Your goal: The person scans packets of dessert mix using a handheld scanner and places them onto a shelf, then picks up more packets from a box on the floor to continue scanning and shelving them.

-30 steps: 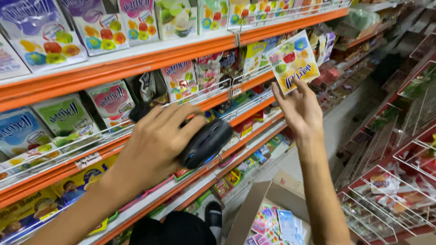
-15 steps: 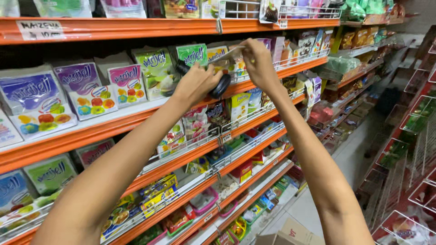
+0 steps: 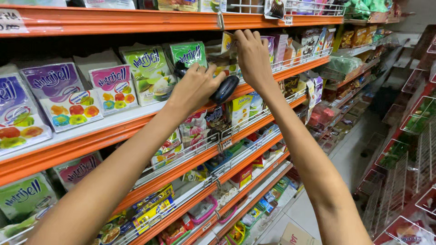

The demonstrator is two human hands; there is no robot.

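Orange shelving filled the left of your view, running from near left to far right. Wire racks stood on the right across the aisle.

The middle shelf carried upright flat pouches: a purple pouch near left, a pink pouch next, then a light-green pouch and a darker green pouch further right. Lower shelves held small mixed sachets behind wire rails.

Your left hand was wrapped around a black handheld scanner, fingers closed on its body, head angled toward the shelf edge. The scanner sat at middle-shelf height, just right of the darker green pouch and right beside your other hand.

Your right hand was up at a yellow-topped pouch at the shelf front. Fingers curled onto its top edge, thumb behind. I couldn't tell whether it was a firm pinch or just a touch.

Handling, my judgement:
- Scanner: rigid plastic, light, smooth shell, so likely slippery. A full wrap round the handle beat fingertips.
- Pouch: soft, light, film crinkles and bends. Best held at the stiffer top seal; squeezing mid-body would buckle it.
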